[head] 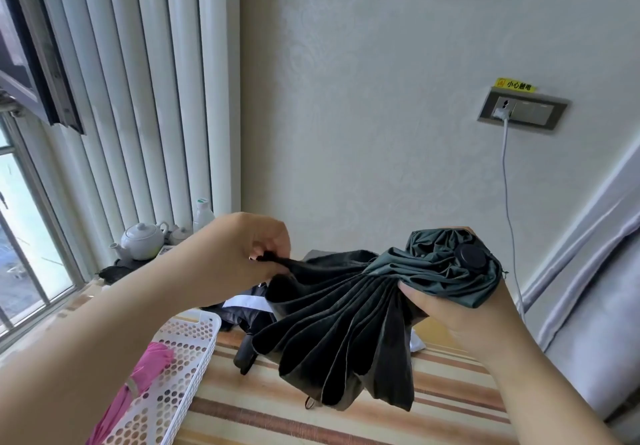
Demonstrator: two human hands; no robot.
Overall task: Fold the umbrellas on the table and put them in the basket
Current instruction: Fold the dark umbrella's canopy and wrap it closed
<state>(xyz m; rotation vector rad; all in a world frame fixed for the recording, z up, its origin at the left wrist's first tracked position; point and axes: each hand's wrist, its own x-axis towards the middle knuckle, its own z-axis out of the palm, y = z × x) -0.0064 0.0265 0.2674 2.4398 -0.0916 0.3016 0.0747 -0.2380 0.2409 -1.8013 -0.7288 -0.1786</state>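
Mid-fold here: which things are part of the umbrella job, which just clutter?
Job: dark umbrella in left hand and right hand; basket; pink umbrella inside it.
Clutter: teapot; bottle; wall socket; cable.

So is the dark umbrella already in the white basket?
No, both hands hold the dark umbrella above the striped table; the white basket holds a pink umbrella.

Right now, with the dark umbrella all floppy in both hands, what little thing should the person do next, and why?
Probably wind the strap around the pleats. The left hand pinches the strap's end, pulled out sideways, while the right hand grips the dark umbrella near its cap. Its folds still fan out loose, so it seems not ready for the white basket, where a pink umbrella already lies.
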